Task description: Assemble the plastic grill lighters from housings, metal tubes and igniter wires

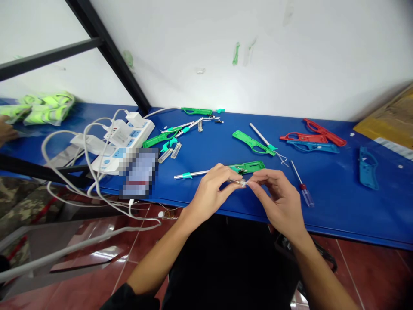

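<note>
My left hand is closed in a pinch around a small clear plastic lighter tank just above the table's front. The fingertips of my right hand are pressed together at the tank's right end; whatever small part they grip is hidden. Behind my hands lies a green lighter shell half, with a metal lighter tube carrying a teal piece to its left. Farther back are another green shell half and a metal tube. A screwdriver with a clear and red handle rests right of my right hand.
Red shell halves and a blue shell half lie at right, near a cardboard box. More lighter parts, a white power strip with cables and a phone occupy the left. Another person's hand shows at the left edge.
</note>
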`<state>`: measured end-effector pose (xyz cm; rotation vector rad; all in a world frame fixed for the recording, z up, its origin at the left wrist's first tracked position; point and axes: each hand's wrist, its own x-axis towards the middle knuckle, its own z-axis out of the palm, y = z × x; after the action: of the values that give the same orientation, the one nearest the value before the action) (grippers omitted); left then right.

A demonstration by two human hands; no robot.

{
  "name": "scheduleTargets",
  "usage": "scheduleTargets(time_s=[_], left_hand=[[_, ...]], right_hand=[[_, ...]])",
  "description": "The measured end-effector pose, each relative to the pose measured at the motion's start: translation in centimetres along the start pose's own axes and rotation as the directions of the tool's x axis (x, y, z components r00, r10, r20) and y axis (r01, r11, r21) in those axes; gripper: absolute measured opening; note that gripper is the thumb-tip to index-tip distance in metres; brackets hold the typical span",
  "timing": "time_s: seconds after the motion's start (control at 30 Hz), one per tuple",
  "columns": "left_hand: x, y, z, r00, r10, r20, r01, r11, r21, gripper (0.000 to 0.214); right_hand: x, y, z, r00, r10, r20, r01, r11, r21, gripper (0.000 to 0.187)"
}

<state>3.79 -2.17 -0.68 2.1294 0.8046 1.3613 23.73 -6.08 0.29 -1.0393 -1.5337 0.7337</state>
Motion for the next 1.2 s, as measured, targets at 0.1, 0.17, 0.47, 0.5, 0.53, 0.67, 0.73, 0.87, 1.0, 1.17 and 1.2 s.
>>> scheduleTargets(time_s=[0.1, 0.17, 0.47, 0.5, 0.53, 0.67, 0.73, 0.87, 1.0, 1.17, 1.2], left_hand=[[-0.1, 0.0, 0.1, 0.999, 0.039, -0.012, -0.038, 0.999, 0.026, 0.005], [-0.2, 0.2, 0.2, 0.998, 0.05, -0.024, -0.05, 0.998, 0.035, 0.006], [-0.4, 1.0, 0.8, 0.988, 0.119, -0.099, -0.109, 0.989, 0.095, 0.01], [-0.3, 1.0, 0.9, 0.986, 0.129, -0.11, -0.118, 0.988, 0.101, 0.011], [-0.3, 1.1, 1.0, 0.984, 0.137, -0.115, -0.125, 0.986, 0.106, 0.012], [-0.4, 1.1, 1.1, 0.985, 0.14, -0.102, -0.126, 0.983, 0.134, 0.012], [-0.5, 1.1, 1.1, 0.988, 0.126, -0.084, -0.113, 0.983, 0.148, 0.012], [-0.7, 1.2, 1.2, 0.992, 0.117, -0.052, -0.107, 0.981, 0.165, 0.014], [-0.7, 1.2, 1.2, 0.992, 0.117, -0.043, -0.107, 0.978, 0.181, 0.014], [-0.5, 0.9, 1.1, 0.995, 0.099, -0.019, -0.092, 0.966, 0.241, 0.01], [-0.4, 0.9, 1.1, 0.995, 0.102, -0.024, -0.093, 0.965, 0.245, 0.009]], right_hand=[[0.0, -0.2, -0.1, 1.0, 0.028, -0.004, -0.028, 0.999, 0.035, 0.017], [0.1, -0.4, -0.2, 0.998, 0.055, 0.009, -0.056, 0.997, 0.06, 0.014], [0.3, -0.8, -0.3, 0.995, 0.092, 0.024, -0.095, 0.973, 0.209, 0.013], [0.3, -0.9, -0.2, 0.996, 0.083, 0.013, -0.084, 0.971, 0.222, 0.014], [0.3, -0.9, -0.2, 0.997, 0.073, 0.002, -0.072, 0.971, 0.228, 0.014], [0.2, -0.8, -0.1, 0.998, 0.054, -0.006, -0.052, 0.978, 0.202, 0.014], [0.2, -0.7, -0.2, 0.997, 0.078, 0.001, -0.077, 0.981, 0.176, 0.013], [0.2, -0.8, -0.4, 0.995, 0.104, -0.002, -0.103, 0.983, 0.153, 0.012], [0.3, -0.8, -0.4, 0.994, 0.111, 0.016, -0.112, 0.985, 0.131, 0.012], [0.5, -0.8, -0.2, 0.994, 0.107, 0.023, -0.107, 0.994, 0.005, 0.004], [0.5, -0.8, -0.2, 0.994, 0.105, 0.029, -0.105, 0.995, -0.005, 0.005]])
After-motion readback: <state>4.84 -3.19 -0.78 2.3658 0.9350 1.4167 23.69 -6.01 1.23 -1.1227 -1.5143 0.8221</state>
